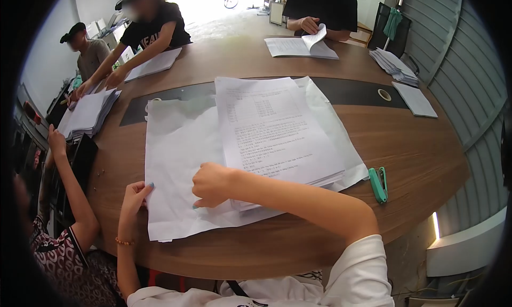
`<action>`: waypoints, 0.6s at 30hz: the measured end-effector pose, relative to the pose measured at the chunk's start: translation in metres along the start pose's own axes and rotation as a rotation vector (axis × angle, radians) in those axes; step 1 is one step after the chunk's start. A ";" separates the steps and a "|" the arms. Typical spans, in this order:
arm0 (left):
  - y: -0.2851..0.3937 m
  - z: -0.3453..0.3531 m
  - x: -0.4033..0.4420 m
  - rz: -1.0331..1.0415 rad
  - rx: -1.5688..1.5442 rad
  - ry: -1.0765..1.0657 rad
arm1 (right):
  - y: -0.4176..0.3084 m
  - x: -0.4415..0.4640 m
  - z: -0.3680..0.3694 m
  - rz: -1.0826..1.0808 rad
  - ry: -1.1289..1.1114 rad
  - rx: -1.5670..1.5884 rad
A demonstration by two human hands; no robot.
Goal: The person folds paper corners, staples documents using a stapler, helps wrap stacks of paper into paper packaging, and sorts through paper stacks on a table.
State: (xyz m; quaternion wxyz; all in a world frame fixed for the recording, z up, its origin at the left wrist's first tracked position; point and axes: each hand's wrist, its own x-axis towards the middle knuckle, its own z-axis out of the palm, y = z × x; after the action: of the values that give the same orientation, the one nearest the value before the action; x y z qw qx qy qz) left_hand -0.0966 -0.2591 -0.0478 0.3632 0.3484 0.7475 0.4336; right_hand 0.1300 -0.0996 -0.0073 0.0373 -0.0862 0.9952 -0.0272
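A large blank white sheet is spread on the table, partly beneath a stack of printed pages. My left hand pinches the left edge of this sheet, thumb on top. Across the front of the stack reaches my right forearm. My right hand is closed and rests on the blank sheet, beside the stack's lower left edge. Its curled fingers hide whatever may be in them. To the right of the sheet lies a green stapler.
A brown oval table has a dark inlaid strip with a tape roll. Paper piles stand at the left, and more papers at the right. Several people work around it; one across turns pages. A person's arm is close on my left.
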 end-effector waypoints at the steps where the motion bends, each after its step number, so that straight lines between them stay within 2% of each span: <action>1: -0.001 0.002 0.000 0.012 -0.014 0.013 | 0.004 -0.001 0.005 0.002 0.000 -0.005; 3: -0.001 0.003 0.000 0.021 -0.032 0.023 | 0.006 -0.013 0.006 0.085 -0.017 -0.021; 18: -0.010 0.010 -0.003 0.103 -0.147 0.061 | 0.008 -0.019 0.002 0.099 -0.006 -0.075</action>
State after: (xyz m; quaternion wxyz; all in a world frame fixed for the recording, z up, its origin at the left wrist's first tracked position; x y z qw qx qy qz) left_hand -0.0886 -0.2609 -0.0595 0.3422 0.3455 0.7054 0.5156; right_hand 0.1472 -0.0885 -0.0081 0.0382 -0.0383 0.9985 0.0121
